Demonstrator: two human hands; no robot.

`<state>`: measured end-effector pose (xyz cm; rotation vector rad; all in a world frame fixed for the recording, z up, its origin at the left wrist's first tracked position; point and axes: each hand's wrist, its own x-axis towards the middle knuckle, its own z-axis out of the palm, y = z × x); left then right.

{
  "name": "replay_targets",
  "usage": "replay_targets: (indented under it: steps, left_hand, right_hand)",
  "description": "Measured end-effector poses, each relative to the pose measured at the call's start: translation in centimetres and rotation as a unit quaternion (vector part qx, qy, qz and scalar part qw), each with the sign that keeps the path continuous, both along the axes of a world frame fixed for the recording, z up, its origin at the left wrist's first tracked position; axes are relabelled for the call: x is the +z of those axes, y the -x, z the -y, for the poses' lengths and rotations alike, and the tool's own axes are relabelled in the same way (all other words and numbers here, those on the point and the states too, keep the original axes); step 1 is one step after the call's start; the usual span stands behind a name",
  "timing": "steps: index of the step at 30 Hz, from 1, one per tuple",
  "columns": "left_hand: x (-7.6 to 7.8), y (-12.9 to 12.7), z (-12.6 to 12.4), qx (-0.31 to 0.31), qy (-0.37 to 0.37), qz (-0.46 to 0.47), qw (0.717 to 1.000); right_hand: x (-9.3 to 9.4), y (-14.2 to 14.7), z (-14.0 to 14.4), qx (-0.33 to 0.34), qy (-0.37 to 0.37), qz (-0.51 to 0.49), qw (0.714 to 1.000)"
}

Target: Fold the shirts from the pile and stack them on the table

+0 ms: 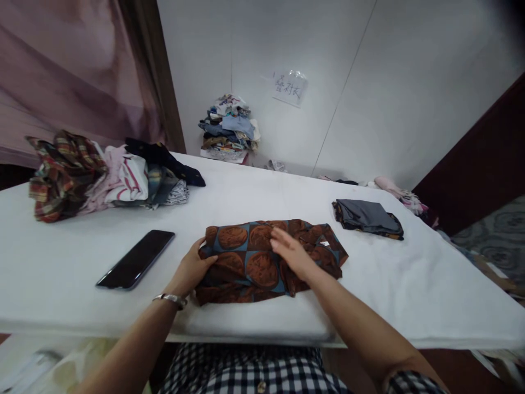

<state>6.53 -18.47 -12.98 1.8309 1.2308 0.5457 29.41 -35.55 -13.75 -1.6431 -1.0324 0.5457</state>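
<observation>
At the near edge of the worktop: a person in a checked shirt works over a white-covered worktop (254, 191) with two bare hands.
Garment: a brown cloth with large round rust-coloured motifs on blue-grey squares (262, 260) lies folded flat at the front middle of the worktop; a small pale tag shows near its right end, too small to read.
Left hand: the left hand (196, 268) grips the garment's left edge, fingers curled around the fold; a metal bracelet (172, 299) sits on the wrist.
Right hand: the right hand (292, 253) lies palm down on the middle of the garment, fingers spread flat and pressing, closed around nothing.
Phone: a dark phone (137, 258) lies screen up, left of the garment and apart from it.
Folded piece: a grey and dark folded garment (367, 218) rests to the right, well apart.
Heap: a loose pile of plaid, pink and dark clothes (102, 175) sits at the far left.
Far stack: a stack of mixed clothes (229, 128) stands against the wall.
Writing: a paper sign in a clear sleeve (289, 87) hangs on the wall with handwritten characters, not clear enough to read.
</observation>
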Motion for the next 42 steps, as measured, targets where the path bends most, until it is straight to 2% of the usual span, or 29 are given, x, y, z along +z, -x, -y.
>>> replay_targets:
  steps: [2, 4, 8, 10, 12, 13, 14, 16, 18, 20, 22, 24, 29, 33, 37, 42]
  left_hand:
    - [0.3, 0.0, -0.1, -0.001, -0.010, -0.007, 1.000]
    - [1.2, -0.4, 0.0, -0.010, -0.028, 0.006, 1.000]
    - [5.3, -3.8, 1.9, -0.049, -0.057, 0.102, 0.992]
    - [7.5, -6.4, 3.8, -0.097, -0.015, 0.148, 0.984]
    - [8.9, -8.8, 5.8, -0.176, 0.094, 0.185, 0.962]
    - [9.0, -9.8, 6.6, -0.213, 0.144, 0.195, 0.946]
    - [8.8, -10.6, 7.3, -0.240, 0.173, 0.201, 0.934]
    - [7.4, -11.5, 8.1, -0.258, 0.148, 0.191, 0.936]
    - [5.1, -11.6, 8.5, -0.244, 0.048, 0.164, 0.955]
    - [2.9, -11.2, 8.8, -0.251, -0.052, 0.127, 0.958]
    - [1.2, -10.7, 9.1, -0.281, -0.131, 0.085, 0.947]
    - [0.2, -10.4, 9.4, -0.309, -0.198, 0.037, 0.929]
    - [-0.4, -9.8, 9.3, -0.344, -0.309, -0.051, 0.885]
    - [0.4, -8.8, 10.2, -0.356, -0.372, -0.034, 0.856]
    - [0.8, -8.4, 12.5, -0.436, -0.395, -0.005, 0.809]
    - [0.3, -9.3, 13.9, -0.442, -0.417, -0.036, 0.794]
  right_hand:
    - [-0.5, 2.6, -0.6, 0.038, 0.007, -0.103, 0.994]
    - [-0.5, 3.6, -0.8, 0.034, 0.017, -0.175, 0.984]
    - [0.8, 3.0, -0.6, 0.023, 0.022, -0.265, 0.964]
    - [1.4, 2.4, -0.2, 0.027, 0.019, -0.288, 0.957]
    - [1.7, 1.5, 0.6, 0.026, 0.019, -0.294, 0.955]
    - [1.7, 0.9, 1.2, 0.018, 0.021, -0.288, 0.957]
    - [1.8, 0.2, 2.0, 0.005, 0.025, -0.278, 0.960]
    - [1.9, -1.4, 3.6, -0.028, 0.035, -0.262, 0.964]
    - [2.0, -2.9, 5.2, -0.051, 0.043, -0.274, 0.959]
    - [2.0, -3.8, 6.2, -0.061, 0.041, -0.302, 0.950]
    - [1.9, -4.0, 6.5, -0.075, 0.025, -0.324, 0.943]
    - [1.4, -3.9, 6.1, -0.091, 0.013, -0.333, 0.938]
    - [-0.1, -4.0, 5.1, -0.106, 0.037, -0.285, 0.952]
    - [-0.9, -5.0, 6.4, -0.135, -0.005, -0.209, 0.968]
    - [-1.6, -5.3, 8.1, -0.128, -0.011, -0.236, 0.963]
    - [-2.6, -4.4, 8.0, -0.096, -0.026, -0.208, 0.973]
